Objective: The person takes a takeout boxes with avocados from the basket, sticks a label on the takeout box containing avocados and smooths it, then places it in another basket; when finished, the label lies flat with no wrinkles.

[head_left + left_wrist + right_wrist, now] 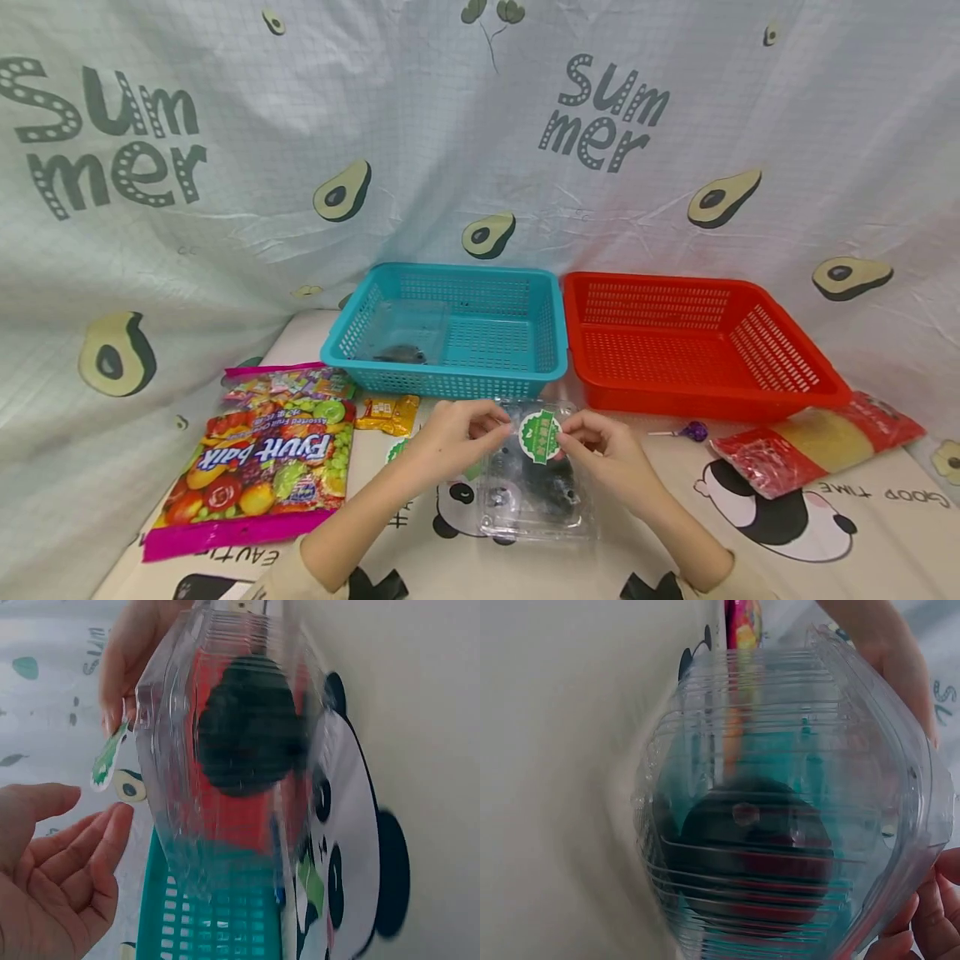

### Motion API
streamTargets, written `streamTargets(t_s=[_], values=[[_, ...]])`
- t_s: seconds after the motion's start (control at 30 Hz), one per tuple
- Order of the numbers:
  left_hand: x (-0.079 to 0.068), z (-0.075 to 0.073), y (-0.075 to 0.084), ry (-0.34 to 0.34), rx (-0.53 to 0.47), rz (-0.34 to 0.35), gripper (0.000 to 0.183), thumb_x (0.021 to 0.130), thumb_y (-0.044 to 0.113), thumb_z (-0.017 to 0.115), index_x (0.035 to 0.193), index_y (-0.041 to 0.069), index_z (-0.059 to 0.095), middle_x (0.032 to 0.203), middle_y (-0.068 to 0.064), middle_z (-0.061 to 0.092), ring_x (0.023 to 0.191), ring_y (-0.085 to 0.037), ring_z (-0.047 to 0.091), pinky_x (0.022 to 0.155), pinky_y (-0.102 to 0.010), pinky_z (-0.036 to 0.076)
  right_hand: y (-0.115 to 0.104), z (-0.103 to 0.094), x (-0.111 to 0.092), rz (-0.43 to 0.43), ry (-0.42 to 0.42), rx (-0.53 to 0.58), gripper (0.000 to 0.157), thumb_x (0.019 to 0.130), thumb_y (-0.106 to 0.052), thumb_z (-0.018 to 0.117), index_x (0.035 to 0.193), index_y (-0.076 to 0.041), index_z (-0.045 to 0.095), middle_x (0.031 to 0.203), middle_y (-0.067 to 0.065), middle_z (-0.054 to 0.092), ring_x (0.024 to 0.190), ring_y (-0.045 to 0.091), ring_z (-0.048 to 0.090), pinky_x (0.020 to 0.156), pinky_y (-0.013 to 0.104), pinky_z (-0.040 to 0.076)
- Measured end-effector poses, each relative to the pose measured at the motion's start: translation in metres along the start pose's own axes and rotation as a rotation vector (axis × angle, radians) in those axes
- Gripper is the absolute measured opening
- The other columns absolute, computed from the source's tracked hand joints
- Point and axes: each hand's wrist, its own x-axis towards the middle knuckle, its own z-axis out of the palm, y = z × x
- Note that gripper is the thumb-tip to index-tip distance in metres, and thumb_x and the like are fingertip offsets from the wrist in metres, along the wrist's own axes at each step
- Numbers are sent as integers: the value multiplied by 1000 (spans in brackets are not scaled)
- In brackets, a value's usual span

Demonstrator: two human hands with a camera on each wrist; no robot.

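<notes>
A clear plastic clamshell box stands on the table in front of the blue basket. Inside it lies a dark, round avocado-like fruit. Above the box, my right hand pinches the edge of a round green-and-white sticker, which appears edge-on in the left wrist view. My left hand hovers at the other side of the sticker. In the left wrist view its thumb and fingertips are apart, with nothing between them. The right wrist view shows the right fingers beside the box's rim.
The blue basket at the back holds another clear box; a red basket adjoins it. Fruit candy bags and a yellow packet lie left. A lollipop and a red-and-yellow package lie right.
</notes>
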Motion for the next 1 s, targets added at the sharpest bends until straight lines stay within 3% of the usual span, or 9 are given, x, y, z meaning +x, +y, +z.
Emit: streamTargets(t_s=[0.2, 0.43, 0.63, 0.8, 1.0], values=[[9, 14, 1, 64, -80, -5, 12, 83, 30, 61, 86, 19, 66, 73, 5, 66, 62, -4, 56, 55, -21, 47, -1, 3, 0, 44, -33, -17, 10, 85, -17, 60, 85, -6, 60, 72, 4, 65, 65, 21, 60, 57, 24, 48], [10, 24, -4, 63, -77, -64, 6, 81, 26, 64, 80, 21, 67, 67, 9, 63, 60, -4, 55, 53, -21, 47, 5, 8, 1, -64, 45, -208, 6, 81, -17, 64, 76, -19, 61, 64, -8, 55, 56, 11, 45, 48, 20, 38], [11, 31, -6, 93, 71, -58, 7, 78, 25, 65, 80, 18, 68, 64, 13, 60, 56, 0, 51, 49, -18, 43, 13, 14, 4, -147, 130, -389, 19, 75, -16, 70, 68, -28, 57, 63, -15, 45, 65, 11, 42, 56, 20, 35], [12, 37, -7, 155, 242, 32, 10, 77, 26, 65, 81, 17, 70, 62, 13, 61, 49, 4, 45, 42, -15, 36, 17, 15, 6, -177, 158, -448, 24, 71, -14, 73, 65, -27, 53, 63, -19, 45, 68, 12, 42, 57, 21, 33], [13, 39, -10, 209, 327, 87, 9, 77, 27, 65, 79, 19, 69, 58, 15, 58, 45, 3, 39, 38, -15, 30, 18, 16, 9, -162, 179, -484, 22, 68, -16, 74, 64, -26, 55, 65, -13, 49, 68, 11, 39, 55, 20, 31]])
